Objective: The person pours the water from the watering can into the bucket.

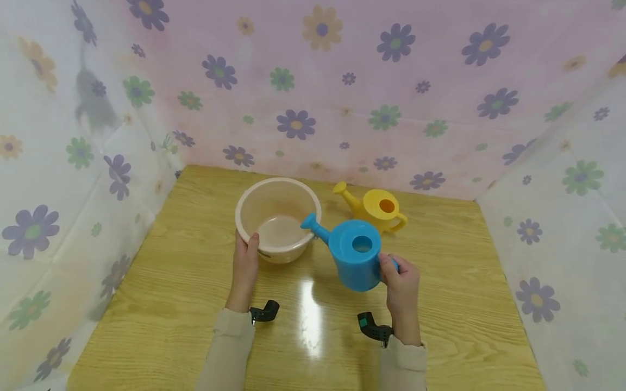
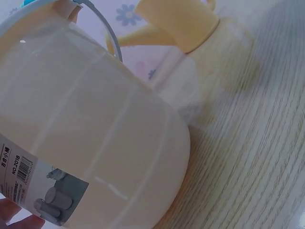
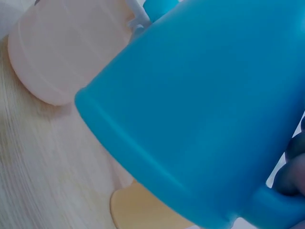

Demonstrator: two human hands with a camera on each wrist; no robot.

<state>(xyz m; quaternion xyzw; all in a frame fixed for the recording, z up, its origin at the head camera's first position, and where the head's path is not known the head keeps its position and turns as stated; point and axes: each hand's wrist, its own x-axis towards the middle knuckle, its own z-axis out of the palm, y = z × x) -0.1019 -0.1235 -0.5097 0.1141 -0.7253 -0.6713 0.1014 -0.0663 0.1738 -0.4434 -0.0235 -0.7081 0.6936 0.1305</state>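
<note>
In the head view my right hand [image 1: 402,279] grips the handle of a blue watering can [image 1: 356,269], held up off the table. Its spout points left, with the flared tip overlapping the right rim of a beige bucket [image 1: 279,250]. My left hand [image 1: 246,263] holds the bucket's front left rim, thumb over the edge and fingers outside. The left wrist view shows the bucket's side [image 2: 109,129] with a printed label [image 2: 43,183] and a grey bail handle. Across the right wrist view, the blue can's body [image 3: 190,109] hides most of the scene, and fingers curl round its handle.
A yellow watering can [image 1: 376,209] stands on the wooden table [image 1: 186,304] behind the blue one, its spout to the left. Flowered cloth walls [image 1: 342,98] enclose the table at the back and both sides. Dark camera mounts [image 1: 266,311] jut from both wrists.
</note>
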